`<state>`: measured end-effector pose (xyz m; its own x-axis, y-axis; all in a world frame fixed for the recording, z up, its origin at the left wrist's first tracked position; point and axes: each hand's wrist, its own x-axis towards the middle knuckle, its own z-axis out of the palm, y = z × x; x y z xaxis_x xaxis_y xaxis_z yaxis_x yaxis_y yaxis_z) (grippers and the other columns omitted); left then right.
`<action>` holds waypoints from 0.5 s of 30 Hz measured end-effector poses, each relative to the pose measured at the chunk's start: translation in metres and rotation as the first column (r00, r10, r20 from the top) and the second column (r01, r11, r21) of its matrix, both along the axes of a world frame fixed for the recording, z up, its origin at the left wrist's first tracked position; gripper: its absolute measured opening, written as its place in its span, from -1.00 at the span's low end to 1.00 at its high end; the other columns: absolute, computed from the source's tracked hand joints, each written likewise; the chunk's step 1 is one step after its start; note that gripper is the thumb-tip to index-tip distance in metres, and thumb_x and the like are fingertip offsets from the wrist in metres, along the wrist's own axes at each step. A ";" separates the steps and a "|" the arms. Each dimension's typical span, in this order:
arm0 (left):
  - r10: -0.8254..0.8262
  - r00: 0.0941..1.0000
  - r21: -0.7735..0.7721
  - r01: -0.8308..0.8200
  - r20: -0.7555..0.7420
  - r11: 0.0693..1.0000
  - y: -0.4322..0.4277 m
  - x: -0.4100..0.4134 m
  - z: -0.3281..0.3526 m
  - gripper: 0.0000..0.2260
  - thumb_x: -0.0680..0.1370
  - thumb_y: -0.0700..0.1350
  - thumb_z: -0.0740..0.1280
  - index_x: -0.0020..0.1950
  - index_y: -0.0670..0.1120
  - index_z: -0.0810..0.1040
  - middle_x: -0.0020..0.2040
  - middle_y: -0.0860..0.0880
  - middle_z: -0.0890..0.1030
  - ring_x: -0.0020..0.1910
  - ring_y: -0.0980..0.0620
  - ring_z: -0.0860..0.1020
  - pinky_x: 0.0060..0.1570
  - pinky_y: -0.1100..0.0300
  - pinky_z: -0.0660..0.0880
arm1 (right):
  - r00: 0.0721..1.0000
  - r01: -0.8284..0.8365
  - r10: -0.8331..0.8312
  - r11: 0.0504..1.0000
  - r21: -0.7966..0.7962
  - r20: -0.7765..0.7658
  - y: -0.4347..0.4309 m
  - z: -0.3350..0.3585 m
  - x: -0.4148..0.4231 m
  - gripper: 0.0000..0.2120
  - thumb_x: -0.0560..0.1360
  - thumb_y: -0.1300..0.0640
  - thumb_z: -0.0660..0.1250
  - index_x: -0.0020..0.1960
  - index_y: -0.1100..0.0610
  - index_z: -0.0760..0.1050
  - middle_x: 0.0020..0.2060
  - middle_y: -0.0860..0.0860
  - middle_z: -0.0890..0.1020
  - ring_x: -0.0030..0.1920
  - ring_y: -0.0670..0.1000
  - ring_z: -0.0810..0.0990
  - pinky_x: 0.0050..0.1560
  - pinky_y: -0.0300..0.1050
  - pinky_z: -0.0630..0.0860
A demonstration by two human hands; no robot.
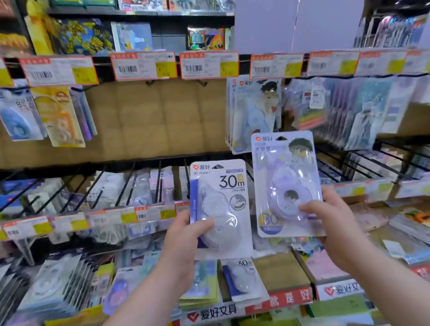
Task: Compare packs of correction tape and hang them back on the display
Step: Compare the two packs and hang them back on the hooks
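In front of display hooks [154,184], your left hand [186,236] grips white 30m pack [222,207], right hand [328,218] lilac cartoon pack [287,187]; comparing step; next, thread hang-holes onto hooks.

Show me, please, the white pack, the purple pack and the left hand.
white pack [230,181], head view, on the printed 30m.
purple pack [286,179], head view, on the clear bubble.
left hand [185,237], head view, near the base of the thumb.
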<state>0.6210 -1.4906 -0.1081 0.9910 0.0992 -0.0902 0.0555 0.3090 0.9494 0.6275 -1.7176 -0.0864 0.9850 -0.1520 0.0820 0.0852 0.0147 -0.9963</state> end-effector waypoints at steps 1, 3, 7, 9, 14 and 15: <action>0.002 1.000 0.006 -0.002 0.018 1.000 0.001 0.003 0.006 -0.83 0.51 -0.30 0.30 0.04 -0.10 0.57 -0.09 -0.10 0.68 -0.18 -0.07 0.63 -0.30 0.15 0.49 | 1.000 -0.004 0.004 1.000 -0.004 0.020 0.001 0.008 0.007 -0.81 0.47 0.35 0.25 0.00 0.12 0.47 -0.17 0.08 0.60 -0.22 0.08 0.54 -0.22 -0.09 0.42; 0.003 0.999 0.022 -0.004 0.054 1.000 0.004 0.009 0.018 -0.83 0.52 -0.29 0.30 0.07 -0.12 0.56 -0.11 -0.11 0.67 -0.24 -0.06 0.61 -0.43 0.21 0.47 | 0.999 -0.004 0.004 1.000 0.005 0.050 0.004 0.022 0.021 -0.82 0.48 0.34 0.25 -0.02 0.09 0.47 -0.22 0.04 0.60 -0.28 0.02 0.56 -0.29 -0.12 0.41; 0.046 0.993 0.017 -0.048 0.105 0.999 0.007 0.024 0.037 -0.81 0.51 -0.31 0.30 0.08 -0.15 0.56 -0.04 -0.15 0.67 -0.15 -0.10 0.63 -0.20 0.08 0.56 | 0.995 -0.010 0.010 1.000 0.007 0.100 0.007 0.042 0.048 -0.81 0.47 0.31 0.26 -0.01 0.06 0.47 -0.16 0.03 0.61 -0.19 0.06 0.56 -0.15 -0.06 0.44; 0.065 0.989 0.021 -0.069 0.130 0.997 0.007 0.031 0.044 -0.80 0.50 -0.32 0.31 0.10 -0.16 0.56 -0.04 -0.15 0.67 -0.13 -0.10 0.63 -0.13 0.05 0.55 | 0.994 -0.022 0.021 1.000 0.002 0.111 0.008 0.048 0.058 -0.80 0.47 0.29 0.27 0.04 0.07 0.47 -0.14 0.01 0.60 -0.15 0.08 0.54 -0.11 0.00 0.41; 0.079 0.985 0.029 -0.085 0.156 0.996 0.004 0.044 0.054 -0.83 0.51 -0.30 0.31 0.06 -0.11 0.56 -0.08 -0.09 0.68 -0.18 -0.05 0.64 -0.25 0.10 0.51 | 0.989 -0.035 0.034 0.999 0.004 0.146 0.011 0.058 0.077 -0.80 0.48 0.30 0.25 0.09 0.14 0.44 -0.11 0.01 0.58 -0.16 0.03 0.52 -0.20 -0.08 0.40; 0.082 0.983 0.025 -0.087 0.162 0.996 0.004 0.047 0.055 -0.82 0.50 -0.30 0.31 0.07 -0.12 0.56 -0.06 -0.10 0.69 -0.15 -0.07 0.64 -0.20 0.08 0.53 | 0.988 -0.031 0.030 1.000 0.005 0.153 0.011 0.060 0.081 -0.79 0.49 0.30 0.25 0.11 0.16 0.43 -0.11 0.02 0.57 -0.15 0.04 0.52 -0.20 -0.07 0.40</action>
<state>0.6679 -1.4865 -0.0530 0.9802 0.1836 0.0740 -0.1236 0.2756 0.9533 0.7083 -1.7066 -0.0267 0.9650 -0.1234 0.2313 0.2362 0.0270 -0.9713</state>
